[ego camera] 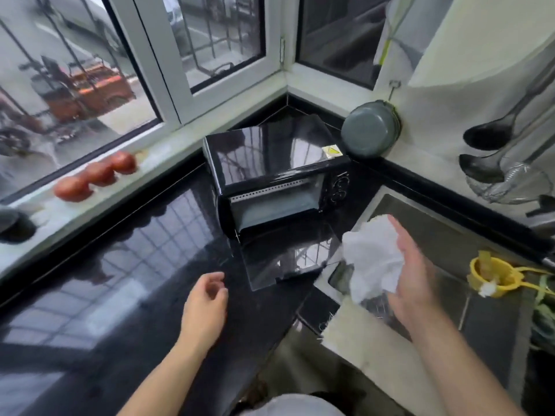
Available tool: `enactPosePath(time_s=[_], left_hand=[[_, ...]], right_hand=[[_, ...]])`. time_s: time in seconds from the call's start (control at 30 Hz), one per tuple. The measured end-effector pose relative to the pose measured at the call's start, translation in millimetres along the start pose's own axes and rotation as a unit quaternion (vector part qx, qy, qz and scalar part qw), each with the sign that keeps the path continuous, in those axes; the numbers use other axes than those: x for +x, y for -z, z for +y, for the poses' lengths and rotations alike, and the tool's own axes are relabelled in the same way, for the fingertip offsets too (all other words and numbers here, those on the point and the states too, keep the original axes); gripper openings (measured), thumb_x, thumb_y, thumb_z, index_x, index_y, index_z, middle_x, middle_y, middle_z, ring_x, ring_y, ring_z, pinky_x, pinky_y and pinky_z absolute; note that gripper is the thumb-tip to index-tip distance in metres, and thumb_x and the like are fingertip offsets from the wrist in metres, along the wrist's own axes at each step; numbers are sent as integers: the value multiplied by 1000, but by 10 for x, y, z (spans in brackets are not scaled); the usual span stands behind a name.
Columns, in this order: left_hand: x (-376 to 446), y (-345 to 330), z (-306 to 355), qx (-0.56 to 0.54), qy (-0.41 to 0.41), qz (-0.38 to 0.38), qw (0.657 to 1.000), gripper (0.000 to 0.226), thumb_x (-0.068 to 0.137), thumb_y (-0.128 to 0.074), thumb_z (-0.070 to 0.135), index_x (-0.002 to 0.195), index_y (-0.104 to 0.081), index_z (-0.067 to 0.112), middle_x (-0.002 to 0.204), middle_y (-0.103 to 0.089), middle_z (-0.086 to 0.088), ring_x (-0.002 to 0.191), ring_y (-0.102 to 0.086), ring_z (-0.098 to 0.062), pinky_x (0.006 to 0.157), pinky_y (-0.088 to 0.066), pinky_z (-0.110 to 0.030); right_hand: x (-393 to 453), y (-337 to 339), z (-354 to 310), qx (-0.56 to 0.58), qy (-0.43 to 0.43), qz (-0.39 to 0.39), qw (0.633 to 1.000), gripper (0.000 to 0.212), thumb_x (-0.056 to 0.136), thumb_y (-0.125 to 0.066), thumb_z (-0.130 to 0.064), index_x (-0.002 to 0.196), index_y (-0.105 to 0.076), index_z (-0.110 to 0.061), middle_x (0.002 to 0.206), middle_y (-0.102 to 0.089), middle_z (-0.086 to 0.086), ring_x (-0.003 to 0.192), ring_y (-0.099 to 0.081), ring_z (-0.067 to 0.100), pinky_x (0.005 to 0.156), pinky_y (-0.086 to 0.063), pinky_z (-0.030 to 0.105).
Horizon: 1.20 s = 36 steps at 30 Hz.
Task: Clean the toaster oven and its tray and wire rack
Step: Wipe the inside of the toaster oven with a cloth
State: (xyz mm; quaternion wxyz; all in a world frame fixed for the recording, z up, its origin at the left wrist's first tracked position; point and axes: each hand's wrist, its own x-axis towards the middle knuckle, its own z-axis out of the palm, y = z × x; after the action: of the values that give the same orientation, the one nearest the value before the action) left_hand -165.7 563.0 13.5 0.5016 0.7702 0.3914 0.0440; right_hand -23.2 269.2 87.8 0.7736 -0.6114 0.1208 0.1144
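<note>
A black toaster oven (pixel 270 157) stands in the counter's corner with its glass door (pixel 285 256) folded down flat. The cavity looks bare; I see no tray or wire rack inside it. My right hand (pixel 414 277) holds a crumpled white cloth (pixel 372 259) over the sink's left edge, just right of the open door. My left hand (pixel 207 304) hovers above the black counter in front of the oven, fingers loosely curled and holding nothing.
A steel sink (pixel 450 244) lies to the right with a yellow strainer (pixel 492 277) in it. A grey pot (pixel 369 130) hangs on the wall behind the oven, ladles (pixel 486 136) further right. Three tomatoes (pixel 96 175) sit on the window sill.
</note>
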Motion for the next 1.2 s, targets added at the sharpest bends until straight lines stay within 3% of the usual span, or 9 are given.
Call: enactPosePath(time_s=[0.07,0.17,0.27,0.37,0.47,0.8,0.93,1.03,1.2], left_hand=[[334,176,204,32,-120,49,991,29,97,-61,3,120,-65,20,114,-63,-2,104,-64,-15,99,-54,-47],[761,291,738,93,-290,84,949,37,97,-62,14,133,-62,20,130,-50,3,118,-47,3,112,-36,-24],[1218,235,1194,222,-388,72,891,49,101,-63,25,147,-56,13,153,-44,-14,143,-36,-25,123,-21,-30],[1570,137,1458,352,-366,39,860,56,109,-43,46,160,-40,25,170,-23,-14,158,-14,-35,130,-9,-45],[1792,29,1462,395,-302,-30,867,59,109,-26,57,164,-23,38,175,-4,-5,161,6,-27,130,2,-42],[1862,-47,1369,367,-261,-67,890,58,108,-22,60,164,-13,46,175,4,6,159,19,-17,127,9,-36],[1878,-61,1356,357,-255,-62,896,58,108,-23,59,164,-14,46,175,3,6,159,19,-17,127,8,-37],[1893,-66,1336,356,-258,-61,896,59,108,-23,61,164,-15,46,175,3,7,159,18,-17,127,7,-38],[1908,-33,1341,346,-259,-68,899,61,106,-24,64,164,-16,46,175,2,7,158,19,-14,127,1,-40]], right_hand=[[162,-351,173,-171,94,-22,980,44,97,-43,-40,139,-55,-45,142,-52,-26,135,-44,-4,113,-33,29],[466,-769,721,-394,64,-164,902,52,105,-38,-37,156,-29,-32,164,-20,-12,153,-8,8,124,-10,32],[756,-851,1202,-535,50,-224,813,61,102,-33,-54,158,-21,-34,168,-1,-8,153,6,13,125,-4,39],[1018,-723,1377,-646,144,-155,733,72,95,-8,-65,158,-20,-31,168,-5,0,153,3,20,125,-2,41],[1117,-646,1569,-738,138,-182,635,77,91,0,-70,159,5,-33,166,20,-1,150,27,23,122,14,48],[1671,-1431,1727,-749,69,-2,659,78,100,-6,-59,157,13,-9,164,15,21,151,15,39,121,9,53],[1432,-1889,1950,-739,161,-147,637,68,102,-8,-49,156,17,-16,164,24,9,149,28,29,121,14,49],[1237,-1930,1994,-722,279,-280,569,64,103,-17,-38,160,0,-15,168,5,5,153,18,26,123,5,48],[1277,-1373,1809,-716,328,-376,489,65,103,-10,-55,160,-1,-26,168,12,-6,152,22,17,122,12,39]])
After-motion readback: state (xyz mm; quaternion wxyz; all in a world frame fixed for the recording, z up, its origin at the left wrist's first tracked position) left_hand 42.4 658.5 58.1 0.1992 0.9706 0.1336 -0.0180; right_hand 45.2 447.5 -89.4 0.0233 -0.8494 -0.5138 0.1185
